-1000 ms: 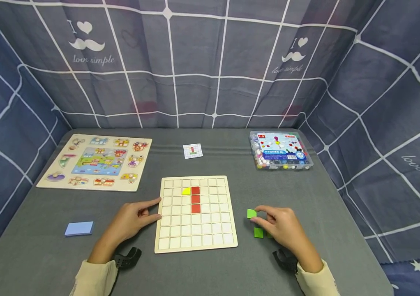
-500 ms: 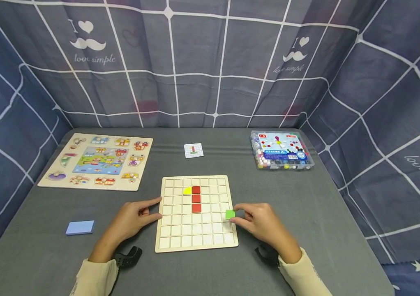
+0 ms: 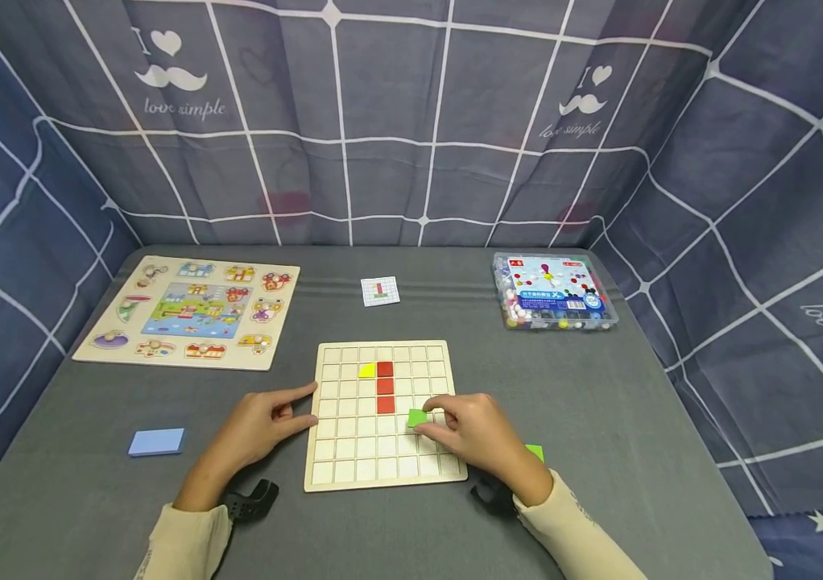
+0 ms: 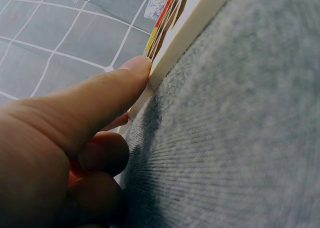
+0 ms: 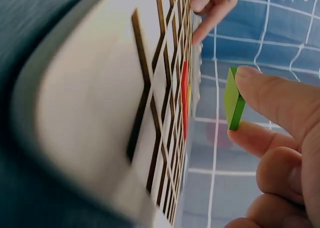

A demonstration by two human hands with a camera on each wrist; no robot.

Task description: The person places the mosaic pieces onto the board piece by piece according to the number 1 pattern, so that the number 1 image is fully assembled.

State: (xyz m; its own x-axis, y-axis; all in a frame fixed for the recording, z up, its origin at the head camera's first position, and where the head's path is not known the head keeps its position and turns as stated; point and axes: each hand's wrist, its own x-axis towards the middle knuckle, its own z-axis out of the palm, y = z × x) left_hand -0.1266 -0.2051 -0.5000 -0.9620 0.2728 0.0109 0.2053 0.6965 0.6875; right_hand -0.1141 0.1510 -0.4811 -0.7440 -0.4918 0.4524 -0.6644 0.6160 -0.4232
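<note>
Pinching a green square tile between thumb and index finger: right hand, other fingers curled in. Tile is up off the wooden grid board, tilted, gap visible from the right wrist; from the head it sits right of and below the lowest of three red tiles. Reds run in one column; yellow piece directly left of the top one. Left hand has index and thumb extended, tips touching the board's left edge, not wrapped around it. Another green tile on the table, partly hidden by the right forearm. Pattern card beyond the board, picture puzzle board far left, clear plastic box far right, light-blue block left.
</note>
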